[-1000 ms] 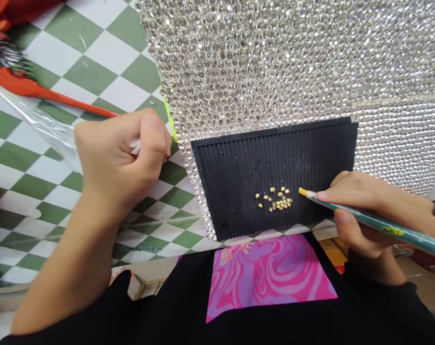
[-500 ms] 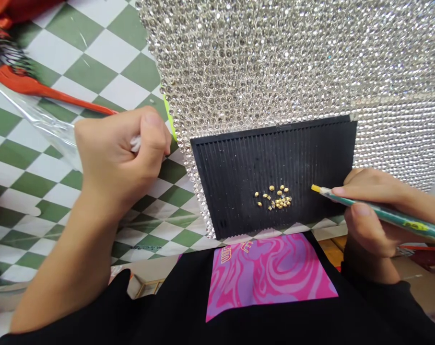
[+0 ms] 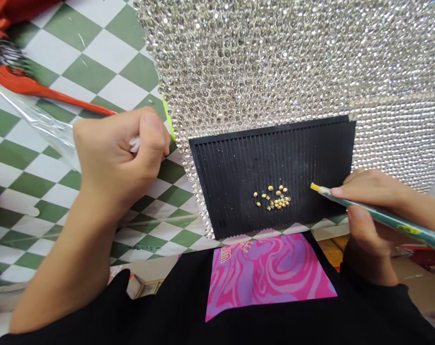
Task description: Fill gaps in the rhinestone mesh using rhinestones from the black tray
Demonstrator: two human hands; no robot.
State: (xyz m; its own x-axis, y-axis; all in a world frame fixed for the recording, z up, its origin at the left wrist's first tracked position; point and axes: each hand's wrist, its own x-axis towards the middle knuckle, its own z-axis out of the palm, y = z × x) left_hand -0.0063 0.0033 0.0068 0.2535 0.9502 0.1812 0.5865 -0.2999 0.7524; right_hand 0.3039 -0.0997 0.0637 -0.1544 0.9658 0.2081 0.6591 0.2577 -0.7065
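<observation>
My left hand (image 3: pixel 122 151) is closed in a fist above the checked cloth, left of the tray. A bit of something white (image 3: pixel 134 143) shows inside the curled fingers; the rest of it is hidden. At the right, my right hand (image 3: pixel 377 211) grips a green wax pencil (image 3: pixel 379 218) with a yellow tip. Its tip points left over the black ridged tray (image 3: pixel 235 167), and I cannot tell whether it touches. Several gold stones (image 3: pixel 280 203) with a few clear ones lie loose near the tray's front middle, left of the tip.
Behind and right of the tray spreads a sheet of silver rhinestones (image 3: pixel 256 62), the tray resting over its near edge. Green and white checked cloth (image 3: pixel 91 67) covers the table at left. A red-handled tool (image 3: pixel 55 93) and clear plastic (image 3: pixel 48 124) lie there.
</observation>
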